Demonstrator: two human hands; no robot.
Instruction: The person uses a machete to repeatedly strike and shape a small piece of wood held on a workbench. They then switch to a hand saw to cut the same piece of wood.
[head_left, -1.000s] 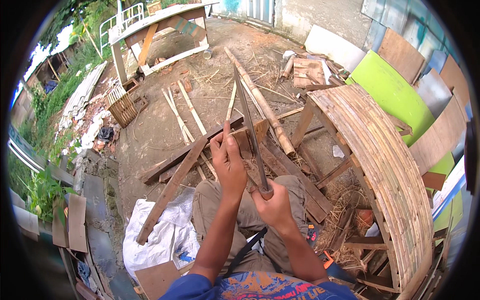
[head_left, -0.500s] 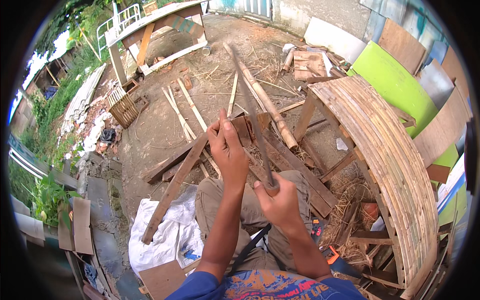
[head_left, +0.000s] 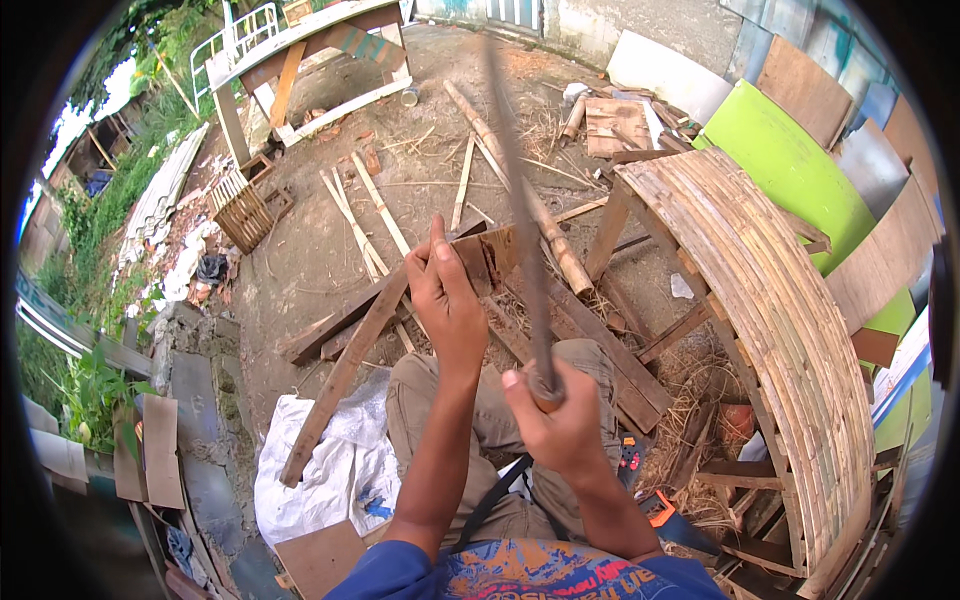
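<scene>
My right hand (head_left: pixel 565 420) is closed around the handle of a machete (head_left: pixel 528 235). Its long dark blade points away from me, raised above the wood and slightly blurred. In front of my left knee, my left hand (head_left: pixel 447 310) has its fingers curled in against a short brown piece of wood (head_left: pixel 490 260), one finger pointing up. A dark crack or cut runs across that piece. Its held end is hidden by the fingers. A long narrow wooden strip (head_left: pixel 345 390) slants from beside the left hand down onto a white sack (head_left: pixel 310 510).
A curved bamboo-slat bench (head_left: pixel 770 330) stands close on my right. Brown beams (head_left: pixel 620 365) lie ahead of my knees, with bamboo poles (head_left: pixel 535 210) beyond. Near my right hip is an orange-and-dark tool (head_left: pixel 660 508). A low block wall (head_left: pixel 195 400) runs along the left.
The machete blade has risen and swung slightly right, its tip higher in view. My left hand has shifted slightly left, still at the wood.
</scene>
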